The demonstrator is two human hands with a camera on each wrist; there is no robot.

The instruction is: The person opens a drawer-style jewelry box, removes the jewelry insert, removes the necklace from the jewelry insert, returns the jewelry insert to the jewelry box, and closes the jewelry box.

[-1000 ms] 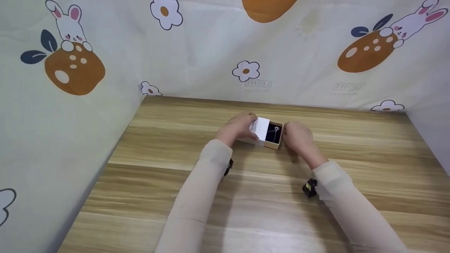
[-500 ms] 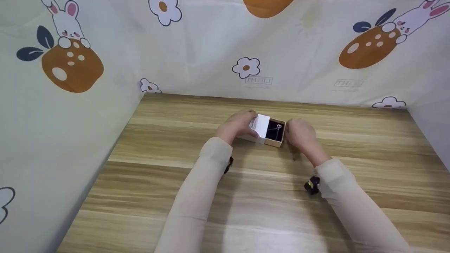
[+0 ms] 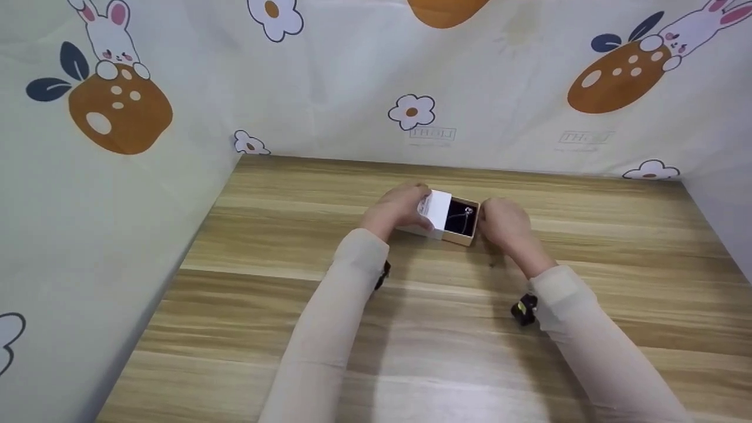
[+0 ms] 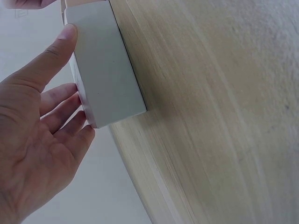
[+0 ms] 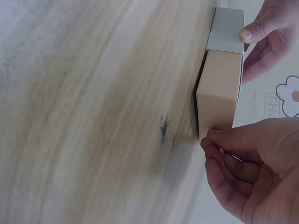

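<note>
A small slide-out jewellery box lies near the back of the table, its white sleeve (image 3: 438, 210) to the left and its tan drawer (image 3: 457, 238) partly out to the right. On the drawer's black insert shows a silver chain with a round charm (image 3: 468, 211). My left hand (image 3: 400, 205) grips the sleeve, thumb on the near side and fingers behind, as the left wrist view also shows. At the drawer's right end, my right hand (image 3: 506, 222) pinches with thumb and index finger at the middle of the end wall (image 5: 217, 114); what lies between these fingertips is hidden.
The wood-grain table (image 3: 435, 329) extends around the box. Behind it hangs a pale curtain (image 3: 329, 76) printed with rabbits and flowers. A small dark mark (image 5: 164, 128) shows on the tabletop near the drawer.
My right hand has moved slightly right and the drawer has slid a little farther out of the sleeve. My left hand keeps its grip on the sleeve. The head view has shifted slightly.
</note>
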